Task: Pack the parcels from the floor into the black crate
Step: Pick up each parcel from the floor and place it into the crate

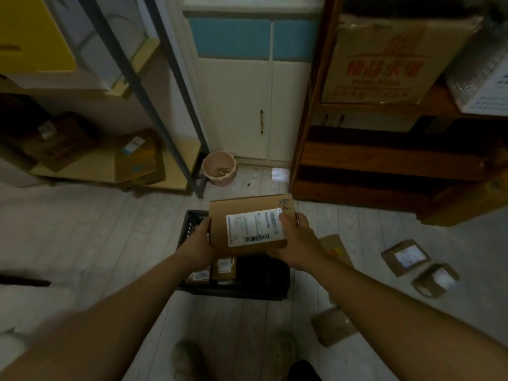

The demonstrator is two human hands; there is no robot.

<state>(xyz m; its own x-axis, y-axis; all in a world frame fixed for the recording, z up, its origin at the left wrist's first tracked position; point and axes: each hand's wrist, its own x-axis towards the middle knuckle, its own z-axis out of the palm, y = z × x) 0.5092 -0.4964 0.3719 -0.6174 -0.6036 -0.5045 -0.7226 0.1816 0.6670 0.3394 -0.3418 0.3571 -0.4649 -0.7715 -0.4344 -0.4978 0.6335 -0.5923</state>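
Step in hand: placing. You hold one labelled parcel (247, 213) roughly flat, label up, over the far half of the black crate (233, 291). Left grip (199, 243) clamps its left edge. Right grip (295, 243) pinches the right edge, thumb on the label. Both are curled round the box, neither spread.

The crate sits on the floor straight ahead of you. Two small parcels (224, 268) already lie in its near-left part. The near-right part is dark, probably free, can't tell for sure.

Next move, my call: lower the box level into the free space, clear of the two inside, then release both sides.

Left to pack:
- a parcel pair (405, 257) on the floor, well off to the right
- a near parcel (334, 325) by your right forearm
- a half-hidden parcel (336, 246) just behind the right grip, beside the crate

Around: wooden shelf (384, 160) and rack leg (198, 171) stand close behind the crate, pink pot (219, 167) between them. Nothing sits between box and crate.
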